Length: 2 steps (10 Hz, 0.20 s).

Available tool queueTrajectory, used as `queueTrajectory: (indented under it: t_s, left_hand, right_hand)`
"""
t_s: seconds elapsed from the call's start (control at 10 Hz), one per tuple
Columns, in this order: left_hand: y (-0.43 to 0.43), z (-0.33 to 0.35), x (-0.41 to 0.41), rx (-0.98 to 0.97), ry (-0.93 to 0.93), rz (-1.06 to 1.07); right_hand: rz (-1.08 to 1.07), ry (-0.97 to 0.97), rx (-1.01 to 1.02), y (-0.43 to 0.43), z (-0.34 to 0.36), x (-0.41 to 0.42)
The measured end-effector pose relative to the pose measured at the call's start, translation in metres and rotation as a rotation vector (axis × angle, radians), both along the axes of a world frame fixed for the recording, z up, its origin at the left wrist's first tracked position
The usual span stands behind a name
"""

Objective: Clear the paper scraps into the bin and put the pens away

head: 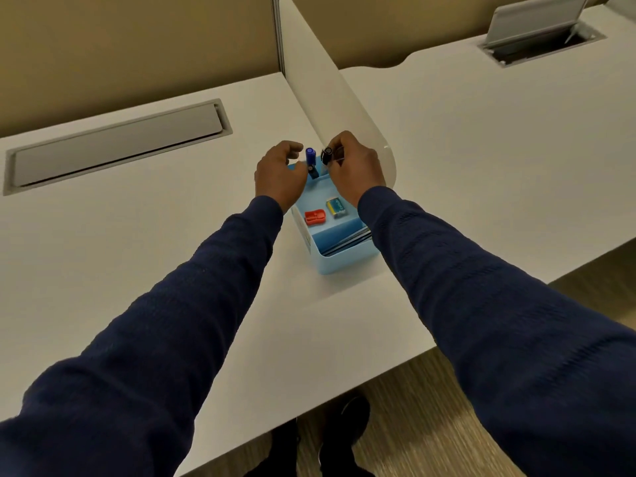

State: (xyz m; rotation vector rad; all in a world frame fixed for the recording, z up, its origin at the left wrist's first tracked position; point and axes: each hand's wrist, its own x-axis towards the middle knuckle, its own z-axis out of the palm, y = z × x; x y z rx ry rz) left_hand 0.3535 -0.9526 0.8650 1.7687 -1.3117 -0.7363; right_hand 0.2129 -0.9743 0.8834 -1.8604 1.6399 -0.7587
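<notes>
1. While a blue pen (310,156) stands upright in the light-blue organizer (335,261) at frame centre, a black pen (327,155) is gripped by the right hand (356,166) above it.
2. Just left of the blue pen, the left hand (279,173) is held loosely curled, empty.

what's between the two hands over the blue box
In the head view, a blue pen stands upright in the box between the left hand and the right hand, which holds a black pen.

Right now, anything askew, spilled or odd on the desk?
Nothing stands out. The light blue plastic organiser sits upright on the white desk, a blue-capped pen standing in it; the right hand holds a black-capped pen. No scraps visible.
</notes>
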Motion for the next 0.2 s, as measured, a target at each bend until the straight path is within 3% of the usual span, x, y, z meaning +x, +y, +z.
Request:
queueTrajectory:
  t_s: [0.2]
  left_hand:
    - [0.0138, 0.0019, 0.0052, -0.036, -0.017, -0.034]
  right_hand:
    - [-0.019, -0.001, -0.007, 0.0126, -0.0048, 0.0019]
